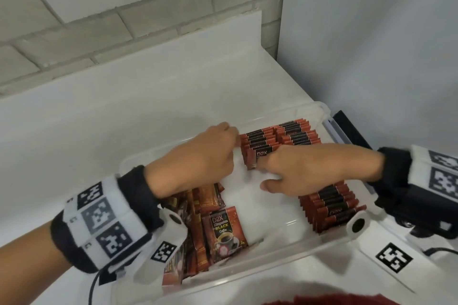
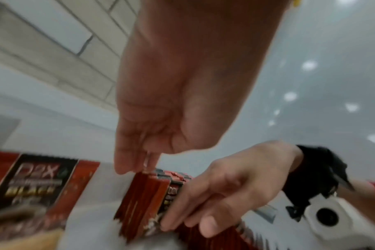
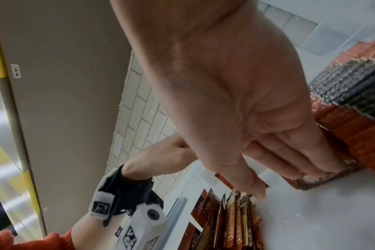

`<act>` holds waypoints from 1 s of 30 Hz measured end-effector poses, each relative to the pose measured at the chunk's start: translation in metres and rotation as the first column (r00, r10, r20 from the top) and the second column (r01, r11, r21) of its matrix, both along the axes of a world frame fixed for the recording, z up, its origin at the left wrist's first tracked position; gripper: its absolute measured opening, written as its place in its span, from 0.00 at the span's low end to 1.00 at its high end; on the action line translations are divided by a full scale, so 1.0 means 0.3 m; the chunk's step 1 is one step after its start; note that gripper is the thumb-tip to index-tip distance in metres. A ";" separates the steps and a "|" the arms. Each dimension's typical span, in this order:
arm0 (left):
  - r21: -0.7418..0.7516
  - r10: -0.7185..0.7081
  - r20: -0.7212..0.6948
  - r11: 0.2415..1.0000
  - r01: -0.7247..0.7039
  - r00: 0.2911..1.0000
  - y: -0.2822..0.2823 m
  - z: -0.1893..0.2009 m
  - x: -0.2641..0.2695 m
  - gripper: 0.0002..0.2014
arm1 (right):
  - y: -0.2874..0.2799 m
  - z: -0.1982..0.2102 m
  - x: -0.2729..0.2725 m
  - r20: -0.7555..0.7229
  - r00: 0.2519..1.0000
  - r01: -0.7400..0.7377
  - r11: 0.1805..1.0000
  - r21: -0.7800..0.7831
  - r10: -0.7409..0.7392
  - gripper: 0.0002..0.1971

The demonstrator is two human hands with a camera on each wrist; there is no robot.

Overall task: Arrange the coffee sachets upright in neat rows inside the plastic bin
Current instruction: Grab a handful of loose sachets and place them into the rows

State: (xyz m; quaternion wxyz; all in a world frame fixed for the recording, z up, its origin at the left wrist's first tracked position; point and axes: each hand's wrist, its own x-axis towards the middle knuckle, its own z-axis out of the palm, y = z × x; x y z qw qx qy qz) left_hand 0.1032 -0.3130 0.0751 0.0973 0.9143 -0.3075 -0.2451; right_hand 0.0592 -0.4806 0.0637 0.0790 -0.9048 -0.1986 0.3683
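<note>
White brick wall at the far side and a white counter (image 1: pixel 104 116) carry the plastic bin (image 1: pixel 247 277), which sits near me, right of centre.

Left to right, I note the following:

1. Near-left corner of the bin: a loose pile of sachets (image 1: pixel 198 228), leaning and overlapping, one label-up. These are not yet sorted.
2. My left hand (image 1: pixel 198 163) reaches in from the near left. Its fingers are held together and point down, fingertips touching the left edge of the far row (image 1: pixel 257 142). The wrist view suggests a light pinch at the top edge, but blur prevents confirmation.
3. Centre of the bin: bare white floor between pile and rows.
4. My right hand (image 1: pixel 309 168) has its fingers straight and pressed together, flat against the front sachet (image 1: pixel 262 155) of that row; the thumb is held apart, off the pack.
5. Far right: a second upright row (image 1: pixel 300 131). Near right: a third upright row (image 1: pixel 332 203).

Judgement: three rows stand; roughly half the work remains. The current step appears to be squaring up the far row. Remaining: stand the loose pile in the open centre.
</note>
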 end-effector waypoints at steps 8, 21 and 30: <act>-0.214 0.184 -0.710 0.863 -0.457 0.679 -0.015 -0.079 -0.008 0.29 | -0.003 -0.005 0.007 -0.005 1.000 -0.013 1.000 0.016 0.013 0.20; -0.216 0.234 -0.853 0.655 -0.724 0.466 -0.066 -0.129 -0.028 0.26 | -0.024 0.006 0.020 0.020 0.996 0.086 0.994 0.074 -0.088 0.14; -0.176 0.251 -0.893 0.571 -0.802 0.374 -0.084 -0.136 -0.046 0.21 | -0.029 0.015 0.030 0.025 0.989 0.140 0.985 0.099 -0.143 0.14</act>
